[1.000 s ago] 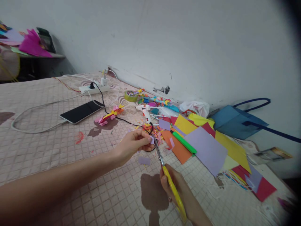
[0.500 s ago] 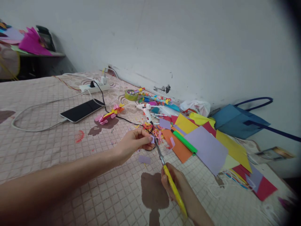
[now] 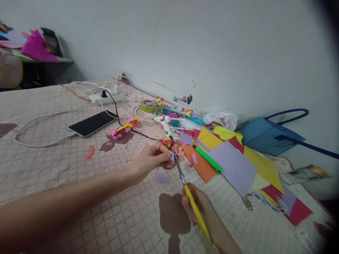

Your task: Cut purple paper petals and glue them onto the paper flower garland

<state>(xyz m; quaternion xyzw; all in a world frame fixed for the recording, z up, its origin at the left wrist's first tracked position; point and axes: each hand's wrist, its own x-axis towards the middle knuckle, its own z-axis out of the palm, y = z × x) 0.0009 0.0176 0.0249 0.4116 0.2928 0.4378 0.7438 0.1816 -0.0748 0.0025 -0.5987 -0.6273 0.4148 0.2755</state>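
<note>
My left hand [image 3: 150, 161] pinches a small lilac paper piece [image 3: 171, 156] above the tiled bed cover. My right hand [image 3: 198, 206] grips yellow-handled scissors [image 3: 192, 203], whose metal blades reach up to that piece. Another lilac scrap [image 3: 162, 178] lies on the cover just below my left hand. A heap of small coloured cuttings [image 3: 172, 144] sits right behind the blades.
Sheets of coloured paper [image 3: 233, 160] and a green marker [image 3: 208, 159] spread to the right. A white glue gun [image 3: 165, 124], tape roll [image 3: 147, 106], phone [image 3: 92, 124], power strip [image 3: 106, 98] with cables, paper flower [image 3: 123, 128] and blue bag [image 3: 265, 135] lie beyond. Dark stains [image 3: 173, 217] mark the cover.
</note>
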